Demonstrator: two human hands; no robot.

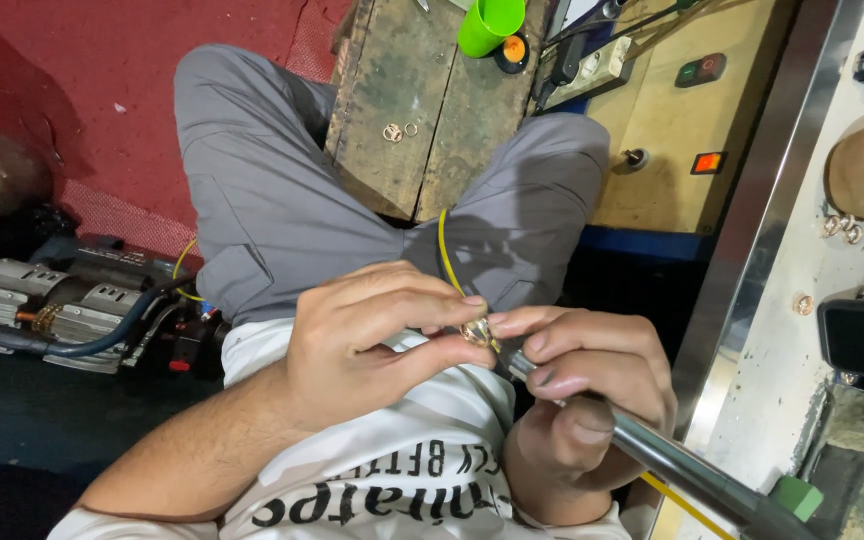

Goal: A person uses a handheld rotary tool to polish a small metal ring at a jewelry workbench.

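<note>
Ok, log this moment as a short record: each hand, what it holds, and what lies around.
left hand: fingers pinch a small gold ring
right hand: grips a metal handpiece tool, tip at the ring
yellow cord: runs up from near the ring over the lap
wooden block: between the knees, two small rings on top
green cup: at the block's far end
posture: seated, grey trousers

A worn wooden block (407, 110) rests between the person's knees, with two small metal rings (399, 131) and a green cup (489, 25) on top.
</note>
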